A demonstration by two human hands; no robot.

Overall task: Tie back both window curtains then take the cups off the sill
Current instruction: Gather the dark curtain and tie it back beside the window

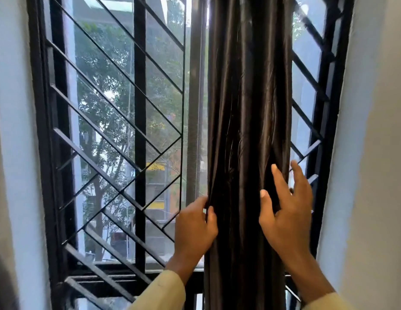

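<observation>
The curtain runs off the top and bottom edges, and it blocks part of the window grille. Fingertips of the left hand vanish behind its fold. Buildings past the trees are just blur.

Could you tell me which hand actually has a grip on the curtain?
The left hand, fingers curled round the edge of the dark satin curtain; the right hand lies open against it.
</observation>
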